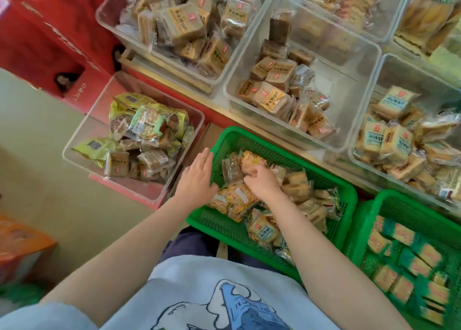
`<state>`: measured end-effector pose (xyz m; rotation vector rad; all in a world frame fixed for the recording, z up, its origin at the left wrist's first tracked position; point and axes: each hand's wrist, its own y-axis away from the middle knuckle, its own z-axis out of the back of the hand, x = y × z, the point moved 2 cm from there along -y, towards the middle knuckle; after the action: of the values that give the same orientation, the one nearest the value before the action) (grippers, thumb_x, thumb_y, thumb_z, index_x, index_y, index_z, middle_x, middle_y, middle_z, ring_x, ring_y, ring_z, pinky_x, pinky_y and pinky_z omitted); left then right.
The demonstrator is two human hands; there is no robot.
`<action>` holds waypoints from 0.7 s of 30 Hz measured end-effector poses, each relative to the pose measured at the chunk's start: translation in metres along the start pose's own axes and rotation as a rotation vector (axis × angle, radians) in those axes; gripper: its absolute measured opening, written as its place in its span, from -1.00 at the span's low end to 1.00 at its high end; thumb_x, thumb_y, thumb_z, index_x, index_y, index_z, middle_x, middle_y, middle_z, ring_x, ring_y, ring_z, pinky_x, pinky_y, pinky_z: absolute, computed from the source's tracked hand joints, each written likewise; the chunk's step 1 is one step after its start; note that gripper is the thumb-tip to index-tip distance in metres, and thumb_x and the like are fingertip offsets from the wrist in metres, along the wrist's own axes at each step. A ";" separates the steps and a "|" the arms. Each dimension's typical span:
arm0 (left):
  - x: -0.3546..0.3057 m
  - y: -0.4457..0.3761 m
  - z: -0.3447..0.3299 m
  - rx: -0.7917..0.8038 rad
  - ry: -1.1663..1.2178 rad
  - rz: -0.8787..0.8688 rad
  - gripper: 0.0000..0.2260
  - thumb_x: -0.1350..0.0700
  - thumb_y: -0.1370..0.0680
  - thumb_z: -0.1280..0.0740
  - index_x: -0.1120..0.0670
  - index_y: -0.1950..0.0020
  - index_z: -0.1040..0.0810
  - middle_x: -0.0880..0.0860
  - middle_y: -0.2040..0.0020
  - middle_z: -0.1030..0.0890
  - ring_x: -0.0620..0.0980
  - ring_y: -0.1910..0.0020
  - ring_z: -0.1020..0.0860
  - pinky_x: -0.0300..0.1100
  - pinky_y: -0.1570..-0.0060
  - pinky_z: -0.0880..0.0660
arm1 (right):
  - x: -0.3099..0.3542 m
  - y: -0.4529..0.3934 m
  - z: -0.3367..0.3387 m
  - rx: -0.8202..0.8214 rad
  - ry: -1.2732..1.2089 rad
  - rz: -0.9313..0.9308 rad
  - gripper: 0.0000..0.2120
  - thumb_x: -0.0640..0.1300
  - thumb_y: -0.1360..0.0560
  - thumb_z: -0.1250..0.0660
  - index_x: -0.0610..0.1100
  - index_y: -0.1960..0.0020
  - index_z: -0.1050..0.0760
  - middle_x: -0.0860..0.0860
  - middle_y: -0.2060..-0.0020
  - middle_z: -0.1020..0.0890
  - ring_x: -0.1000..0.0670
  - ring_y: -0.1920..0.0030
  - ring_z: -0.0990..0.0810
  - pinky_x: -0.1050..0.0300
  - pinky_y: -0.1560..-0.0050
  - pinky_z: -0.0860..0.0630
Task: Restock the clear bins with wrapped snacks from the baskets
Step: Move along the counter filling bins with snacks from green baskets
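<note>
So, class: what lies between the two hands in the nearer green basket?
In the head view, wrapped snacks and the basket's left rim lie between the flat left hand and the right hand, whose fingers curl into the pile.

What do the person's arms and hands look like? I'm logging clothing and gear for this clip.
Both forearms are bare; the left hand and right hand wear no gloves, rings or watch. A short pale-blue sleeve shows at the left arm.

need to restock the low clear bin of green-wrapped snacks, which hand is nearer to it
Left. The left hand hovers at the green basket's near-left rim, just beside the low clear bin. The right hand is farther off, down among the basket's wrapped snacks.
</note>
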<state>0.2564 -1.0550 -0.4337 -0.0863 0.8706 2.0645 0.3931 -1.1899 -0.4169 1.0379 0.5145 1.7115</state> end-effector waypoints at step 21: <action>-0.031 -0.003 0.059 0.211 0.660 0.020 -0.31 0.22 -0.57 -0.34 -0.10 -0.61 -0.12 -0.06 -0.57 -0.14 -0.07 -0.51 -0.20 -0.29 -0.26 -0.23 | -0.003 0.011 0.014 0.294 -1.056 -0.226 -0.72 -0.07 -0.68 -0.14 -0.19 -0.21 -0.53 -0.06 0.25 -0.58 0.02 0.34 -0.44 0.13 0.29 -0.39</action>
<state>0.2923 -1.0393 -0.3801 -0.6734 1.4817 1.9638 0.3988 -1.1986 -0.4022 1.8181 0.1656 0.7128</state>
